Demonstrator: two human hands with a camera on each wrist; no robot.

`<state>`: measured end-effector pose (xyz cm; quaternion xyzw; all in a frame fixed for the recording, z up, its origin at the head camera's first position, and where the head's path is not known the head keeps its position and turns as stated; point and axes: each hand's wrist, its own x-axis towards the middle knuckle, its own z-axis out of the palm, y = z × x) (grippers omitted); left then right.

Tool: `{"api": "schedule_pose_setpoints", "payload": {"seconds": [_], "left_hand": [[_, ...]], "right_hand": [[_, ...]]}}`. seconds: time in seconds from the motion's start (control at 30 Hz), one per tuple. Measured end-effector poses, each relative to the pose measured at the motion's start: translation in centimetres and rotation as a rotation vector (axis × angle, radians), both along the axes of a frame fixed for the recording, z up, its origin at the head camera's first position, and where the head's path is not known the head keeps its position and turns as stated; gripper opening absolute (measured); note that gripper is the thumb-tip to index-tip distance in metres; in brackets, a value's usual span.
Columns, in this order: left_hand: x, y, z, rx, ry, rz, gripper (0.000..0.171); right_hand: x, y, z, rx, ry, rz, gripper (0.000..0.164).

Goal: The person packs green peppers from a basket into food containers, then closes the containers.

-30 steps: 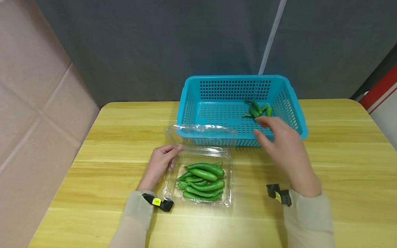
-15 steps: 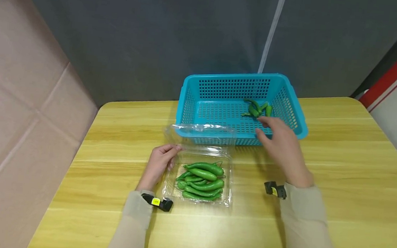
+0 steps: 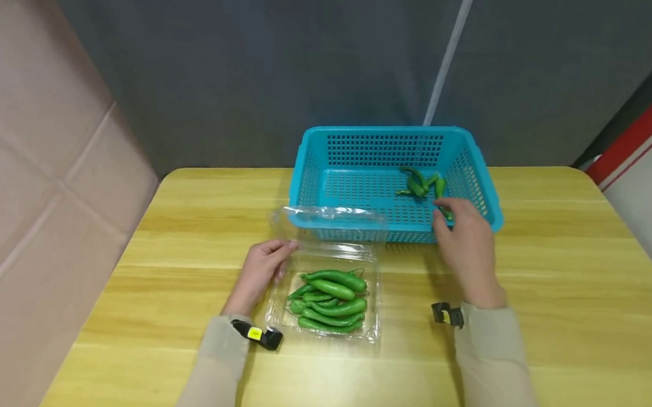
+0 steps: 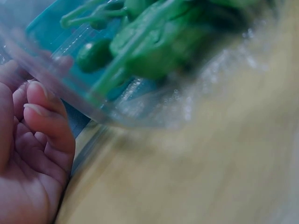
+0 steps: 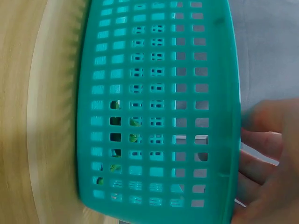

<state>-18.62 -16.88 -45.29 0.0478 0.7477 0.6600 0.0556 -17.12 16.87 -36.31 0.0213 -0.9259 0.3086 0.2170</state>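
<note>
Nothing legible, yellow label [image 3: 255, 334] blurred

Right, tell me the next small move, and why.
Probably secure the green pepper with the fingers of the right hand: it shows in their gap over the blue basket, but whether it is firmly gripped isn't clear. The left hand holds the open clear container by its edge.

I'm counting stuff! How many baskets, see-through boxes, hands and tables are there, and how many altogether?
Blue basket: 1
Clear box: 1
Hands, one left hand and one right hand: 2
Table: 1
Total: 5
</note>
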Motion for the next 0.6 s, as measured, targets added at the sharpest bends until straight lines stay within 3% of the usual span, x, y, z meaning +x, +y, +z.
{"api": "schedule_pose_setpoints", "payload": {"seconds": [0.3, 0.6], "left_hand": [[-0.1, 0.0, 0.0, 0.003, 0.007, -0.001, 0.039], [0.0, 0.1, 0.1, 0.001, 0.001, -0.003, 0.038]], "right_hand": [[-0.2, 0.1, 0.3, 0.004, -0.025, -0.006, 0.024], [-1.9, 1.2, 1.4, 0.120, -0.225, 0.062, 0.040]]}}
